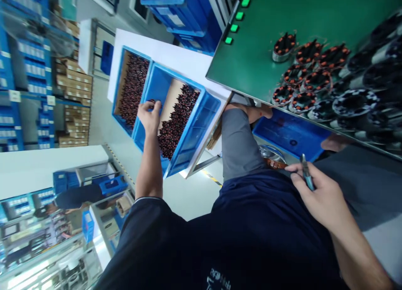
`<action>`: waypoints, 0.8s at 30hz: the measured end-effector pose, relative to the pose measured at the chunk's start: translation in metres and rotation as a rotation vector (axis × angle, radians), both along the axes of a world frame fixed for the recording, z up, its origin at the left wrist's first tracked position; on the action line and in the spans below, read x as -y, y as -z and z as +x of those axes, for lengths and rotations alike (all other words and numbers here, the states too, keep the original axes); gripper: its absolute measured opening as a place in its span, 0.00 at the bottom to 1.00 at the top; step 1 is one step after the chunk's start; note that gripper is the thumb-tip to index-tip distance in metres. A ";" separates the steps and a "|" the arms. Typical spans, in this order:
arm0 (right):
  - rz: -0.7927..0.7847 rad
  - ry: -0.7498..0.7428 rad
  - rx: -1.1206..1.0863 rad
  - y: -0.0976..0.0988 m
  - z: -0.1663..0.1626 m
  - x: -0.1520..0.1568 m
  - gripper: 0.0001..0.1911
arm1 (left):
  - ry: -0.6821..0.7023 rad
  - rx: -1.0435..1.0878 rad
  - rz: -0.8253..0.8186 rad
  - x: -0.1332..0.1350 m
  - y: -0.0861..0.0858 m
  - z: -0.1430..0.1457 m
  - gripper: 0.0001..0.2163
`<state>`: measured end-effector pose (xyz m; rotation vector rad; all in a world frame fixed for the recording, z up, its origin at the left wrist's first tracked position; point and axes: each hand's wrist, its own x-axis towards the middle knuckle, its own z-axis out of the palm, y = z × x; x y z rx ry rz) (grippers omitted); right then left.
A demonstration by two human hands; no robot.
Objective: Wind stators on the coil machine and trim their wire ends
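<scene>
My left hand [150, 114] reaches out over a blue bin [185, 156], its fingers pinched on a small dark reddish part [152, 101] that they mostly cover. Rows of similar dark coppery parts [179, 122] fill one side of that bin, on a cardboard-coloured sheet [169, 98]. Close to my lap, my right hand [317, 189] is closed around small cutters [307, 172] with a teal handle and a metal tip pointing away from me. Several wound motor stators [303, 101] with orange and black tops stand on the green bench to the right.
A second blue bin [117, 101], packed with dark parts, sits beside the first on a white table [201, 68]. The green bench [245, 68] edge overhangs my legs. Below it lies a blue tray [292, 141]. Stacked blue crates [185, 13] stand behind.
</scene>
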<state>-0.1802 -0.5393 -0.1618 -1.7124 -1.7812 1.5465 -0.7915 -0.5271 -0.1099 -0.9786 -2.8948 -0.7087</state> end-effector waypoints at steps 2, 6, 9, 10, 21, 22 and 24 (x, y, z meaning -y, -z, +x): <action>0.006 -0.058 -0.014 -0.001 -0.007 0.001 0.21 | -0.013 0.019 -0.192 0.005 0.009 -0.011 0.10; 0.013 -0.078 -0.023 -0.004 -0.008 0.006 0.22 | -0.056 0.066 -0.474 0.014 0.018 -0.011 0.15; -0.020 -0.048 0.012 0.001 0.001 0.010 0.24 | -0.033 0.064 -0.559 0.017 0.011 -0.005 0.22; -0.035 -0.039 0.023 0.004 0.005 0.011 0.25 | -0.011 0.062 -0.571 0.017 0.006 -0.003 0.24; -0.108 -0.096 -0.145 0.003 0.000 0.017 0.16 | 0.757 0.061 0.034 -0.077 -0.012 0.098 0.30; -0.117 -0.098 -0.173 -0.003 -0.005 0.016 0.15 | 0.899 0.108 0.123 -0.097 -0.003 0.121 0.33; -0.123 -0.096 -0.236 -0.015 -0.013 0.015 0.18 | 1.083 0.189 0.206 -0.140 0.021 0.168 0.39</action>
